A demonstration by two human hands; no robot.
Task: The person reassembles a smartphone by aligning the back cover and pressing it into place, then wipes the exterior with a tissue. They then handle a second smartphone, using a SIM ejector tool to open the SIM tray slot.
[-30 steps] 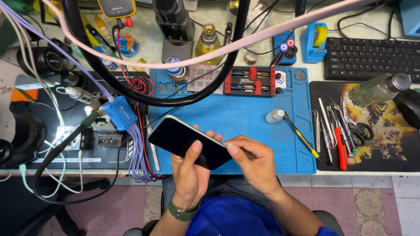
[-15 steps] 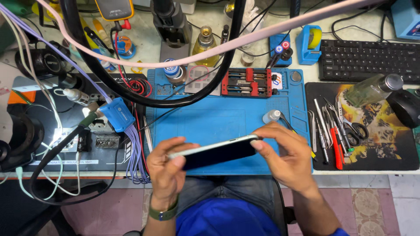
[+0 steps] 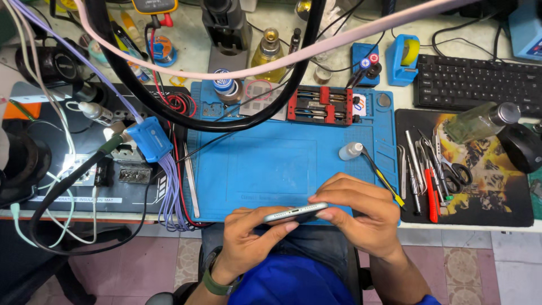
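Both hands pinched phone [image 3: 294, 213] edge-on, lower centre: left hand [image 3: 248, 240] underneath, right hand [image 3: 361, 212] over top, above blue mat [image 3: 282, 158] front edge.

Two bare forearms, green band on the left wrist [image 3: 213, 280] — blue shirt [image 3: 293, 281], blue right cuff [image 3: 427, 299]

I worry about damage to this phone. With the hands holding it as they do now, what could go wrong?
1. The smartphone is held edge-up by fingertips only, left hand and right hand, at the front edge of the blue mat. A slip might drop it to the lap or the tiled floor.
2. Tweezers and screwdrivers lie close to the right; a sideways move could knock the small bottle over.
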